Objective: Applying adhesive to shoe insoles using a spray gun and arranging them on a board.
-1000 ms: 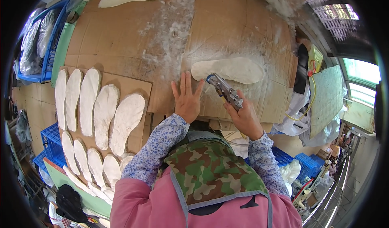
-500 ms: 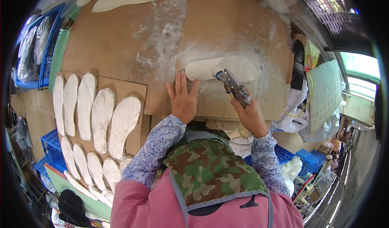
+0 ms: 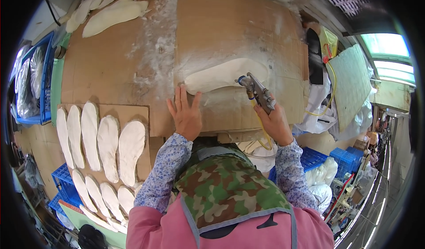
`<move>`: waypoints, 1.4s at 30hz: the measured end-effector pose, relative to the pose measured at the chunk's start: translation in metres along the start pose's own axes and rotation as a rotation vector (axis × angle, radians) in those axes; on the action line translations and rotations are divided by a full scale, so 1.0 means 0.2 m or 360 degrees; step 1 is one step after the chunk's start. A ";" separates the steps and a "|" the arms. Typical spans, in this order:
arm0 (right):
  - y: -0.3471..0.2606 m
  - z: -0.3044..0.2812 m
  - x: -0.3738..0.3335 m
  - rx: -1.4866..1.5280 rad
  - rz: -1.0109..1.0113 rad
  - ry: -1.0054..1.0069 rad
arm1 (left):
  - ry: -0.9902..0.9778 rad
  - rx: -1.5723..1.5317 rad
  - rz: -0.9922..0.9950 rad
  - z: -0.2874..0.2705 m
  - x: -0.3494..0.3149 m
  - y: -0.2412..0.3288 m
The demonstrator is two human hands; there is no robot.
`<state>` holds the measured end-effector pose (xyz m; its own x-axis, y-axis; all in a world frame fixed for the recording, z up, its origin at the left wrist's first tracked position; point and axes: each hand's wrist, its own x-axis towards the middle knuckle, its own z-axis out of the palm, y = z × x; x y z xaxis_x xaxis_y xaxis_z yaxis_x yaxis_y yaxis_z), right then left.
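A pale, foot-shaped insole lies flat on the brown cardboard sheet in front of me. My left hand rests with fingers spread at the insole's left end, fingertips at its lower edge. Around the handle of a metal spray gun my right hand is closed. The gun's blue-ringed nozzle is over the lower edge of the insole, right of its middle. A yellow hose runs down from the gun. Whitish residue coats the cardboard around the insole.
Several pale insoles lie in rows on a cardboard panel at the left. More insoles are piled at the far left. A blue crate of plastic-wrapped things stands at the left edge. At the right are white bags and a green-grey board.
The spray gun has moved to the right along the insole. My left hand stays at the insole's left end. The whole view has shifted and turned slightly.
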<state>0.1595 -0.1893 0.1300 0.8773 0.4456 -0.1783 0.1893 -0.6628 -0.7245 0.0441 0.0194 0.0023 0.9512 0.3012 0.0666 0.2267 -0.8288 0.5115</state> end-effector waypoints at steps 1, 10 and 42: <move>0.01 -0.01 0.00 0.0026 0.0027 0.0019 | -0.0022 0.0013 -0.0013 0.00 0.00 0.00; 0.13 -0.11 0.00 0.0033 0.0072 0.0177 | -0.0057 -0.0004 -0.0017 -0.02 0.03 0.01; 0.43 -0.42 -0.24 0.0584 0.0355 0.0519 | -0.0098 0.0078 -0.0654 0.02 0.51 0.03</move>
<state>0.1706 -0.3185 0.1324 0.9811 0.0693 -0.1806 -0.1324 -0.4403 -0.8881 0.1432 0.0437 0.0090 0.7899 0.5842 -0.1866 0.5984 -0.6674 0.4433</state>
